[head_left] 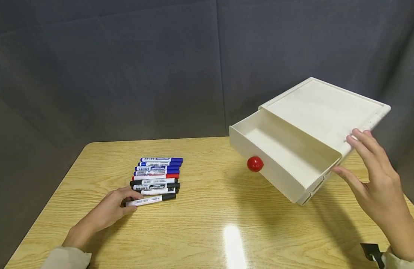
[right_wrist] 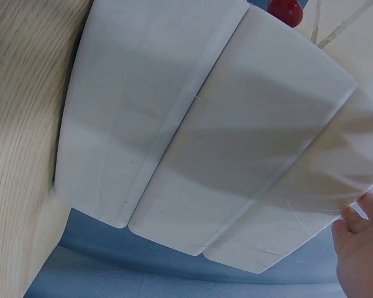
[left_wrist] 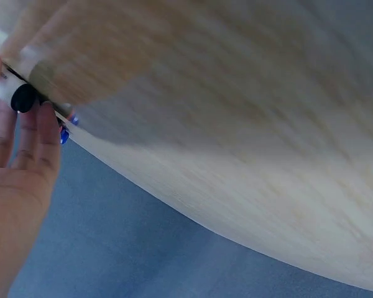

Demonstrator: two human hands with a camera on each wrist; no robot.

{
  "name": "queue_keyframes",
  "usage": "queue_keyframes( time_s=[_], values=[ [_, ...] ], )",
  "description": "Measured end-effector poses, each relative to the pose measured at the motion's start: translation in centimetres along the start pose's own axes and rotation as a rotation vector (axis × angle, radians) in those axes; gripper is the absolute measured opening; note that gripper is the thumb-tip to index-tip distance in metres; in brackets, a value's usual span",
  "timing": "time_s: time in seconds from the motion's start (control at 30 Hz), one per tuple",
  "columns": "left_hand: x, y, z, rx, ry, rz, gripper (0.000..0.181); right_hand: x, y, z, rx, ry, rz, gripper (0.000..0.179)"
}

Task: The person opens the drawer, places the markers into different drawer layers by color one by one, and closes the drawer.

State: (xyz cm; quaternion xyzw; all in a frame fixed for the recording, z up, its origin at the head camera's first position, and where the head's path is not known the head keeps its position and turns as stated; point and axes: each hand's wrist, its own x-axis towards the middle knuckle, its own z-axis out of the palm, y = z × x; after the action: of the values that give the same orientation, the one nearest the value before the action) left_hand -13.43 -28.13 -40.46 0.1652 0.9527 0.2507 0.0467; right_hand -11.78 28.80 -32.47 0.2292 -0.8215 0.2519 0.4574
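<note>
My left hand (head_left: 109,210) pinches a white whiteboard marker with a black cap (head_left: 148,201), the nearest one of a row at the left of the table. The left wrist view shows the black end of this marker (left_wrist: 12,90) between thumb and fingers. At the right stands a white drawer unit (head_left: 328,112), its top drawer (head_left: 277,166) pulled out toward the left front, with a red ball knob (head_left: 255,164) on its face. My right hand (head_left: 378,179) rests its fingertips on the unit's upper right edge, thumb by the front corner.
Beyond the held marker lie several more markers side by side, with black caps, a red-capped marker (head_left: 155,177) and blue-capped markers (head_left: 161,160). Wood-grain table (head_left: 193,224) lies between them and the drawer unit. A dark grey curtain (head_left: 143,74) hangs behind.
</note>
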Motion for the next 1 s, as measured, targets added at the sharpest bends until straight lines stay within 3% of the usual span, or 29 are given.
queue_keyframes(
  time_s=[0.6, 1.0],
  values=[
    [0.1, 0.8, -0.1, 0.043, -0.006, -0.012, 0.024, 0.0, -0.1, 0.0, -0.007, -0.007, 0.000, 0.078],
    [0.5, 2.2, 0.0, -0.011, 0.116, 0.065, 0.026, 0.1, -0.1, 0.0, -0.009, -0.004, -0.001, 0.078]
  ],
)
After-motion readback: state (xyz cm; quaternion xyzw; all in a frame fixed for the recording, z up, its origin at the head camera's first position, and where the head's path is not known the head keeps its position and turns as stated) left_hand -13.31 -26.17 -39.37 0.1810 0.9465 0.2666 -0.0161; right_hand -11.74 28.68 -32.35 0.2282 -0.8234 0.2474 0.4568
